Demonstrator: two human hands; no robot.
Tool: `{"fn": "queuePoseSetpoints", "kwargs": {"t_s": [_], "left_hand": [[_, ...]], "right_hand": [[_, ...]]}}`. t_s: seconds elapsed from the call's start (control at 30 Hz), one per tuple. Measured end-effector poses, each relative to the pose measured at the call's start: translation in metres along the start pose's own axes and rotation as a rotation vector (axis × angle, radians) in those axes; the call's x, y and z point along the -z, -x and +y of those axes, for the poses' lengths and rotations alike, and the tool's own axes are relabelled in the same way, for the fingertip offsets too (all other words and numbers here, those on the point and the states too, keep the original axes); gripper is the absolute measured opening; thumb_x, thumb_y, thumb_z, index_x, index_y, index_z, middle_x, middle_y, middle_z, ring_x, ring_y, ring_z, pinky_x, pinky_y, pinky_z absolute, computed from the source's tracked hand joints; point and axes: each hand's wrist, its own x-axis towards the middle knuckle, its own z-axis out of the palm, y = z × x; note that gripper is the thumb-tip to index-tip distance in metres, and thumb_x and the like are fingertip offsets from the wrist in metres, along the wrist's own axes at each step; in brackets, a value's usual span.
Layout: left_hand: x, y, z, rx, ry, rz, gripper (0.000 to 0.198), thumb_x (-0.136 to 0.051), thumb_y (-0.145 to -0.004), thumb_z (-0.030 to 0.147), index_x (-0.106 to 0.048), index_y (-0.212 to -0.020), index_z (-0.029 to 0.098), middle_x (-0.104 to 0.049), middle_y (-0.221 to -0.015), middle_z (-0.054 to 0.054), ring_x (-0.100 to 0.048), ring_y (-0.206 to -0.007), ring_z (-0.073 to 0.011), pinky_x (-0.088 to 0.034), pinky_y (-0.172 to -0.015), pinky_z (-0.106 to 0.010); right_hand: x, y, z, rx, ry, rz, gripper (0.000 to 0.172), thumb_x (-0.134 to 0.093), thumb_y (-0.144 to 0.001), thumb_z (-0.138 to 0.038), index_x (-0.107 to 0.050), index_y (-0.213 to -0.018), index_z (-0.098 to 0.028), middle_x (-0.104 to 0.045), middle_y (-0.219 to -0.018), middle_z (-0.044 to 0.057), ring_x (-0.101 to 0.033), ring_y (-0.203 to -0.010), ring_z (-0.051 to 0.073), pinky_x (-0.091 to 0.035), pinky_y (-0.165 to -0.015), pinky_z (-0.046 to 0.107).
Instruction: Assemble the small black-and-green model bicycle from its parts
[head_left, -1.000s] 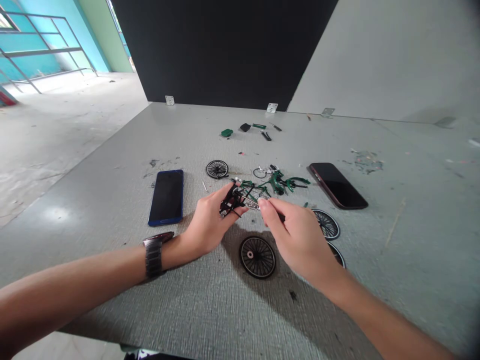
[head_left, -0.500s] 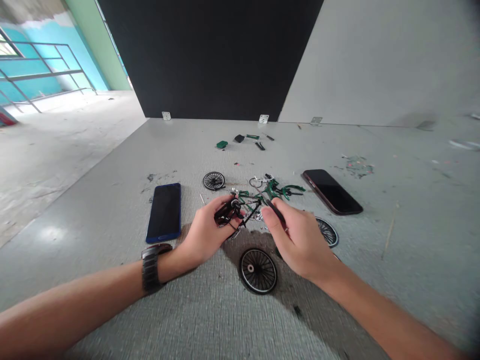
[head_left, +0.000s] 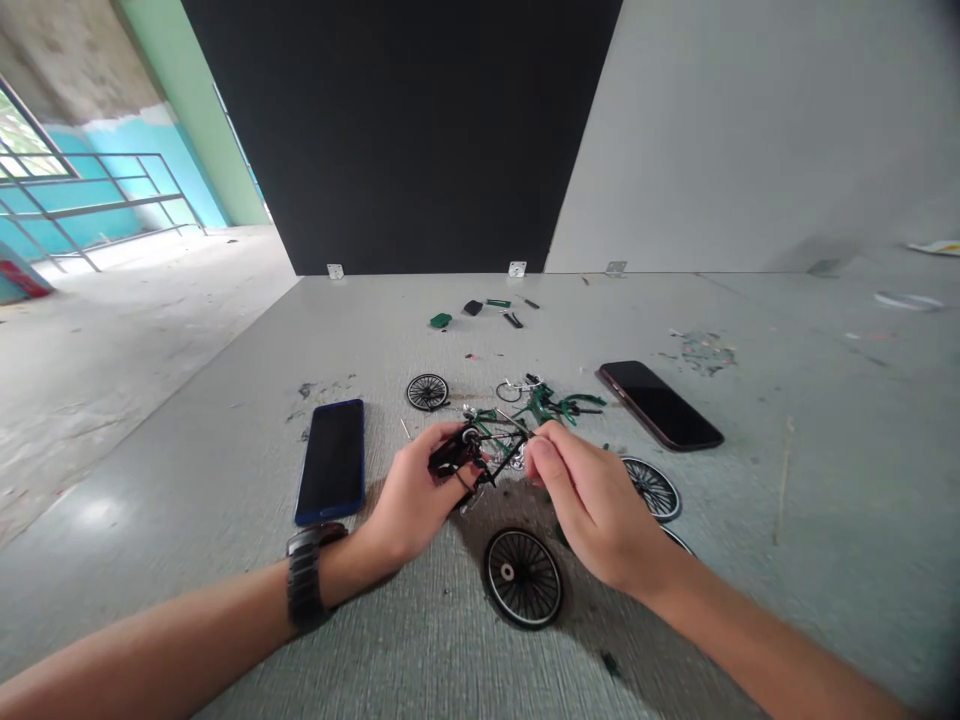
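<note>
L fingers [head_left: 456, 487] gripped blk model-bike frame [head_left: 471, 440], R fingers [head_left: 553, 467] a thin tool [head_left: 516, 423], apparently mid-adjustment, which called for steady alignment.

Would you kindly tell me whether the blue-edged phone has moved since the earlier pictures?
No: the blue-edged phone lies in the same place beside the dark tabletop mark; the camera's view shifted instead.

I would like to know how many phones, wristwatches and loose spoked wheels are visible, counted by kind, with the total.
Phones: 2
Wristwatch: 1
Loose spoked wheels: 4, one of them mostly hidden
Total: 7
</note>
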Motion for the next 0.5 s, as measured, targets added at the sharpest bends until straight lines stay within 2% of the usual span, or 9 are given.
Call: {"fn": "queuePoseSetpoints", "kwargs": {"t_s": [0.17,0.27,0.37,0.43,0.5], "left_hand": [[0.001,-0.001,0.001,-0.007,-0.03,0.008,0.036,-0.07,-0.087,0.032,-0.062,-0.118,0.015,-0.073,-0.111,-0.01,-0.07,-0.099,-0.0219,-0.057,-0.089,-0.039],[0.001,-0.002,0.002,0.003,-0.035,0.008,0.037,-0.071,-0.086,0.034,-0.062,-0.117,0.015,-0.074,-0.107,-0.01,-0.07,-0.097,-0.0216,-0.058,-0.086,-0.038],[0.001,-0.002,0.004,-0.013,-0.015,0.004,0.035,-0.071,-0.086,0.033,-0.062,-0.115,0.015,-0.074,-0.108,-0.01,-0.07,-0.097,-0.0213,-0.057,-0.09,-0.038],[0.001,-0.001,0.006,-0.018,0.028,-0.008,0.034,-0.071,-0.086,0.032,-0.062,-0.115,0.015,-0.074,-0.109,-0.011,-0.07,-0.1,-0.0211,-0.056,-0.092,-0.038],[0.001,0.0,0.009,-0.001,0.084,-0.028,0.035,-0.07,-0.086,0.033,-0.062,-0.114,0.014,-0.073,-0.109,-0.012,-0.071,-0.097,-0.0209,-0.058,-0.087,-0.036]], "right_hand": [[0.002,0.0,0.001,-0.003,0.047,-0.017,0.026,-0.037,-0.107,-0.034,-0.056,-0.094,-0.022,-0.066,-0.079,0.003,-0.062,-0.072,0.017,-0.044,-0.067,0.03],[0.003,-0.001,0.001,-0.004,0.081,-0.001,0.027,-0.036,-0.106,-0.033,-0.053,-0.088,-0.022,-0.064,-0.077,0.003,-0.06,-0.071,0.018,-0.044,-0.065,0.031],[0.004,-0.003,0.005,0.021,0.118,0.062,0.028,-0.037,-0.105,-0.032,-0.049,-0.082,-0.023,-0.061,-0.077,0.004,-0.058,-0.072,0.018,-0.045,-0.067,0.032],[0.003,-0.004,0.008,0.052,0.129,0.13,0.021,-0.043,-0.103,-0.034,-0.053,-0.089,-0.022,-0.062,-0.087,0.007,-0.06,-0.08,0.02,-0.049,-0.075,0.035],[0.003,-0.004,0.013,0.062,0.126,0.186,0.015,-0.05,-0.1,-0.034,-0.055,-0.099,-0.02,-0.064,-0.1,0.011,-0.063,-0.088,0.021,-0.05,-0.081,0.037]]}}
